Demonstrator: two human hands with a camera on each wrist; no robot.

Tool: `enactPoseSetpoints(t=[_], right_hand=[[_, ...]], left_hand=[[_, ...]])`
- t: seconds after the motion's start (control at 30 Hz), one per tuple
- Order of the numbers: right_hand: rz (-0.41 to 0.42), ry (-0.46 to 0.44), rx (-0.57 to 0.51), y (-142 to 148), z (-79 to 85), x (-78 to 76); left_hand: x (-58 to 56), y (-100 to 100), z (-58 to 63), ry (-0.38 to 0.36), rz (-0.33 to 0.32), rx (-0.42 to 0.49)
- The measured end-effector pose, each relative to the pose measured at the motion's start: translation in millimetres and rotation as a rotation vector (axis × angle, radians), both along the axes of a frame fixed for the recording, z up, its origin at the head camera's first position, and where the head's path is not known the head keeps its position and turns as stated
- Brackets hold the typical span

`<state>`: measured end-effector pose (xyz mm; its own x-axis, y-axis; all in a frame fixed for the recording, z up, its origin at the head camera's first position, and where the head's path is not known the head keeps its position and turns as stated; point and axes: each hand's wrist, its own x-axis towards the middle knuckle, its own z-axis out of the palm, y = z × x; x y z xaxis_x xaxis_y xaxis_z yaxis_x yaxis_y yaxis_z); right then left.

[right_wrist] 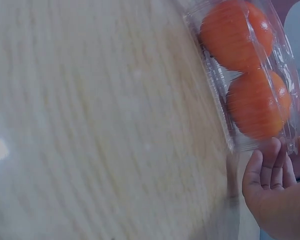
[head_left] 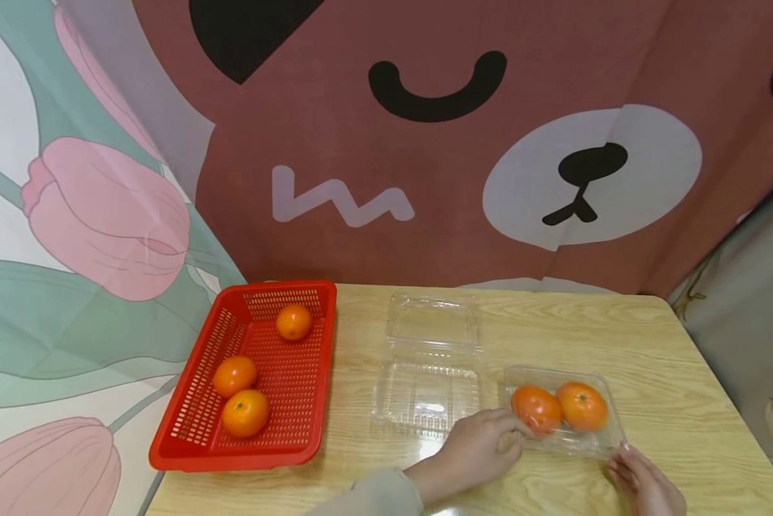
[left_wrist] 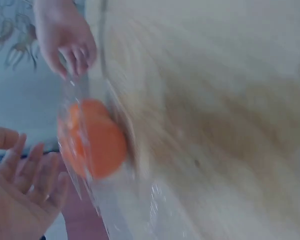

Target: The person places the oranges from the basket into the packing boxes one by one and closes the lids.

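Note:
On the right of the table sits a clear plastic clamshell box (head_left: 563, 448) with two oranges (head_left: 581, 406) inside, seen through the plastic. My right hand (head_left: 647, 481) pinches the box's near right corner between thumb and fingers; the right wrist view has this hand (right_wrist: 272, 185) at the end of the box. At the opposite end, my left hand (head_left: 473, 448) reaches in from the left, its fingertips overlapping the nearer orange in the head view. In the left wrist view the left hand's fingers (left_wrist: 32, 172) are spread and loosely bent beside the box.
Left of the box, a second clear clamshell (head_left: 428, 394) lies unfolded, its lid toward the back. A red plastic basket (head_left: 325, 373) holds three oranges (head_left: 245, 413) at the table's left side. Behind the wooden table (head_left: 683, 401) hangs a printed curtain (head_left: 335, 143).

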<state>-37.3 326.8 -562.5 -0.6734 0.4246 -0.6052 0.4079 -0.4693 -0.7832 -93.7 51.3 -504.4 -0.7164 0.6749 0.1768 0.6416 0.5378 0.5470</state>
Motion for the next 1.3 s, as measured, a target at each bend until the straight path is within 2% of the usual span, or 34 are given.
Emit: enactPoseSetpoints(t=[0.13,0.2,0.33,0.4,0.47,0.53,0.57,0.6,0.8,0.97,1.07,1.17,1.3], right_hand=[[-0.034,-0.052,0.012,-3.0,5.9,-3.2],[-0.039,-0.082,0.059,-5.3,9.3,-4.4],[-0.024,-0.128,0.152,-7.5,11.5,-6.2],[-0.032,-0.125,0.159,0.7,-1.8,-7.5],[-0.025,-0.127,0.159,3.9,-6.5,-8.5],[-0.014,-0.124,0.173,6.8,-12.7,-9.7],[-0.015,-0.112,0.169,8.6,-15.9,-9.8],[-0.011,-0.12,0.172,6.3,-11.9,-9.5],[-0.029,-0.102,0.149,8.1,-12.7,-7.3],[0.032,-0.104,0.231,4.4,-3.7,-5.9],[0.006,-0.092,0.204,2.5,2.3,-5.6],[-0.011,-0.071,0.201,2.0,4.5,-7.2],[-0.044,-0.061,0.194,3.3,2.5,-9.3]], left_hand=[[18.9,-1.8,5.8,-0.401,0.027,0.152],[26.1,-1.2,5.3,-0.551,0.039,0.179],[33.9,1.2,-6.9,-0.736,0.058,0.169],[33.1,4.9,-16.3,-0.835,0.076,0.198],[30.2,9.5,-25.0,-0.945,0.108,0.247],[26.5,15.5,-32.3,-1.009,0.137,0.296],[25.1,18.6,-34.6,-1.026,0.155,0.314],[23.8,21.5,-36.3,-1.038,0.173,0.337],[19.1,37.8,-41.5,-1.02,0.27,0.458],[16.9,52.3,-46.4,-1.034,0.362,0.519],[16.4,59.9,-46.6,-1.037,0.405,0.566],[16.3,64.1,-44.4,-1.037,0.427,0.6],[16.2,65.5,-42.3,-1.031,0.42,0.606]])
